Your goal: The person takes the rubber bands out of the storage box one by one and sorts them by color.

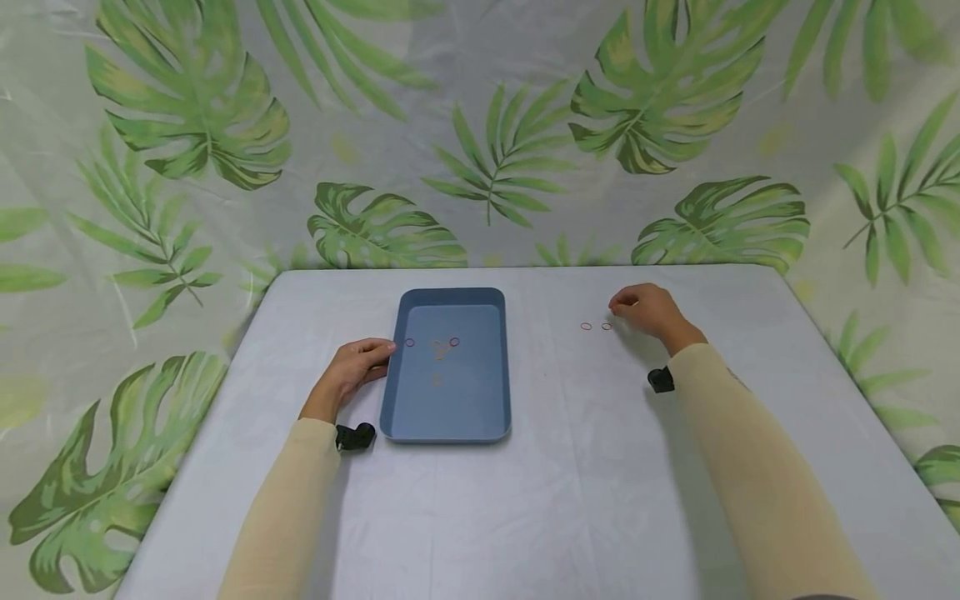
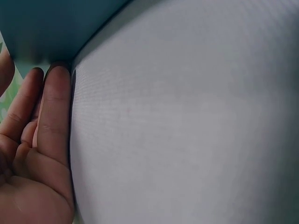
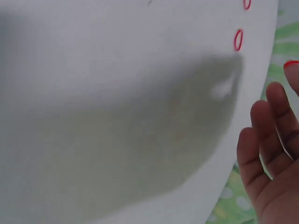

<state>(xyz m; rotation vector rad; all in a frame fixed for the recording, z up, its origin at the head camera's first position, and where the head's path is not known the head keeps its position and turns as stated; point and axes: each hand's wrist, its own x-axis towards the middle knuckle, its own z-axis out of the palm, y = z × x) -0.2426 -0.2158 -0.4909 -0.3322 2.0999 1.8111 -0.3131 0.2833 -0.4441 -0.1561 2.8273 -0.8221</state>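
**Left hand at the tray, right hand pinching a ring**

We see a blue tray (image 1: 450, 408) lying flat on the left part of a white table (image 1: 600, 508), its longer sides running away from the person. The left hand (image 1: 356, 367) rests against the tray's left side; in the left wrist view we find its fingers nearly straight, touching the tray.

The right hand (image 1: 649, 312) is off to the right, over the far part of the table. Its thumb and a finger come together narrowly, and we make out a curved piece of a held ring (image 3: 292, 62), red, at the fingertip; the rest of it is out of sight. In the right wrist view, the other fingers extend side by side.

Just beside this hand, two red rings (image 1: 587, 327) lie on the table in a row, near each other but apart. Inside the tray we count two more: the left ring (image 1: 409, 342), close to the wall by the left hand, and the right ring (image 1: 454, 342). Some pale orange rings (image 1: 440, 354) lie around and below the space between those two, too faint for us to count.

Both arms wear cream sleeves (image 1: 757, 467), with a small black camera (image 1: 356, 437) at each wrist. Behind the table we see a leaf-print cloth (image 1: 495, 154).
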